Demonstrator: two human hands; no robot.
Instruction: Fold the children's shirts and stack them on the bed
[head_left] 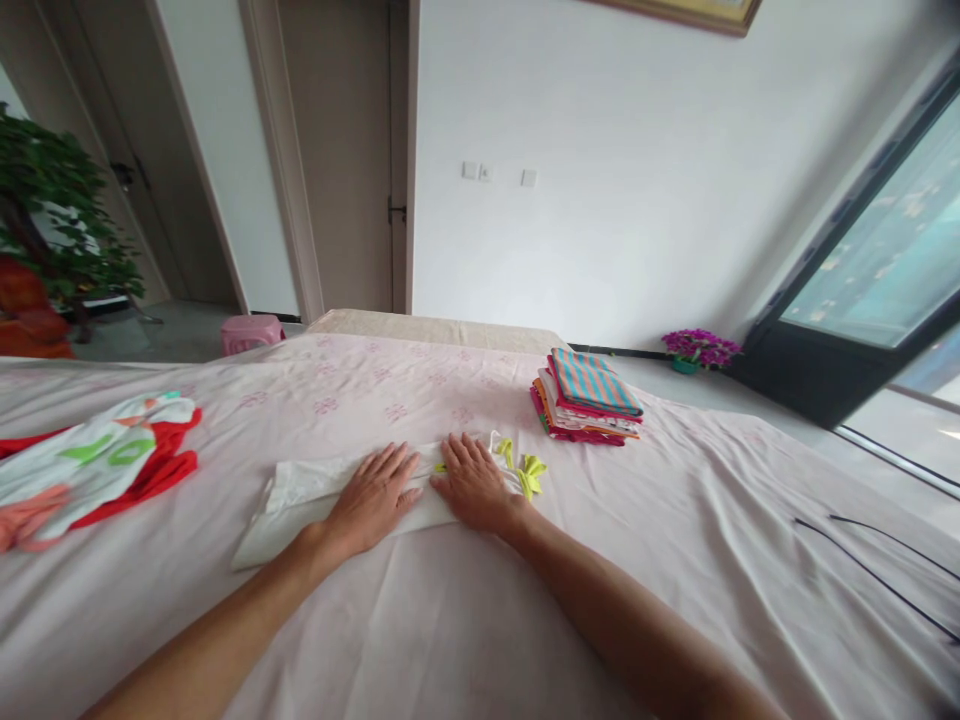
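A white garment [300, 510] with yellow trim and a yellow bow [531, 476] at its right end lies folded into a long strip on the pink bedsheet [420, 640]. My left hand [379, 495] rests flat on the middle of it, fingers stretched out. Just to the right, my right hand [474, 485] presses flat near the bow end, its fingers also extended. Neither hand grips the cloth. Part of the garment is hidden under both palms.
Behind my right hand stands a stack of folded clothes [589, 395], a striped piece on top. Loose red and white clothes [112, 460] lie at the left. Thin black cables [877, 570] cross the sheet at right. A pink stool [252, 333] stands beyond the bed.
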